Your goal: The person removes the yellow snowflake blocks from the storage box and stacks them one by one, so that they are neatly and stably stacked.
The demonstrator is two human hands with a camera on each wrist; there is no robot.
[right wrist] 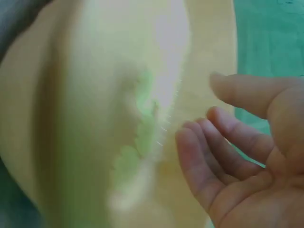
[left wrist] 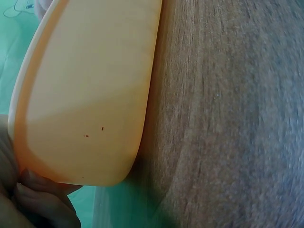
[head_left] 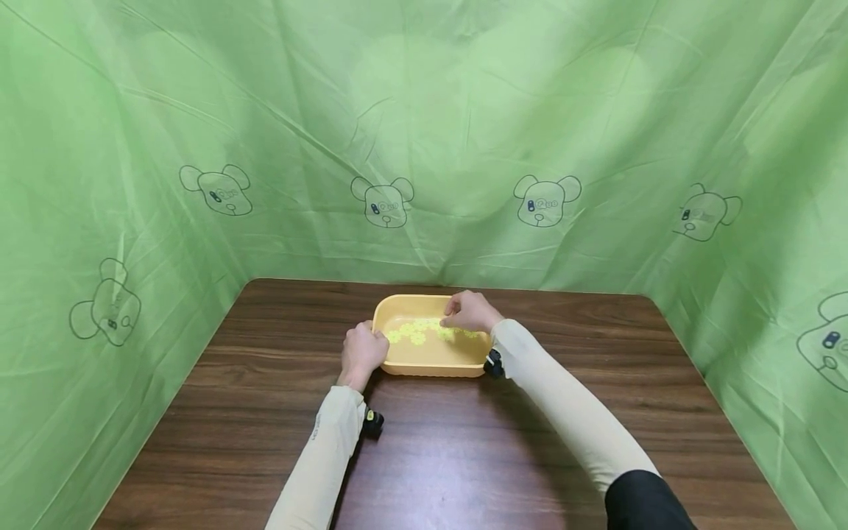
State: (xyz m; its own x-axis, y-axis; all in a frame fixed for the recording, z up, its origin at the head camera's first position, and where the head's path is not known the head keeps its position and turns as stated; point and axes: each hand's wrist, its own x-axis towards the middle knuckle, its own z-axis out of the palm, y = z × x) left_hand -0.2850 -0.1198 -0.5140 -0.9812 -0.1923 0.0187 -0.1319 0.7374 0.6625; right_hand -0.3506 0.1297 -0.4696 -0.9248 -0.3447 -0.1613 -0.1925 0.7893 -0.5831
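Observation:
A yellow-orange plastic basin [head_left: 437, 370] with rounded corners stands toward the far side of the table. Several small yellow-green flower-shaped pieces [head_left: 417, 338] lie inside it, mostly in a band across the floor; they look blurred in the right wrist view. My left hand [head_left: 363, 350] grips the basin's left rim, and the left wrist view has its fingers [left wrist: 45, 202] curled at the corner. Over the basin's right part hovers my right hand [head_left: 472, 312]. In the right wrist view its thumb and bent fingers [right wrist: 192, 161] are apart, with nothing between them.
The brown wood-grain table [head_left: 265, 412] extends around the basin on all sides. Green cloth [head_left: 464, 110] printed with bear-head outlines hangs behind the table and along both sides. Small black devices sit at both wrists.

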